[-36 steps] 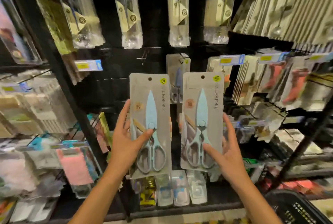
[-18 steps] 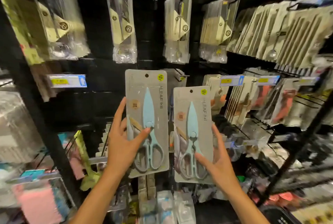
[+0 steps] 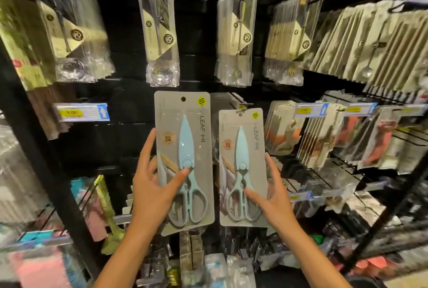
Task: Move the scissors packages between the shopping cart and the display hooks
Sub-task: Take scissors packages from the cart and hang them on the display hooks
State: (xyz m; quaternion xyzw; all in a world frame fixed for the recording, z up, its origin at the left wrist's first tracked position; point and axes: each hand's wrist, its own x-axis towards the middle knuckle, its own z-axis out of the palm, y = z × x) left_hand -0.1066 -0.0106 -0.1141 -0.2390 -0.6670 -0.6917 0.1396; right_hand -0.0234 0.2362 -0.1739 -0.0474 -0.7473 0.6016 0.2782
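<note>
I see my left hand (image 3: 150,192) gripping one scissors package (image 3: 184,160) and my right hand (image 3: 271,202) gripping another scissors package (image 3: 242,167) at a display hook (image 3: 239,104).

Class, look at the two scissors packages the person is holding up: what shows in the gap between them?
In the head view, between the left package and the right package, more grey packages hang on a display hook against the dark back panel.
</note>
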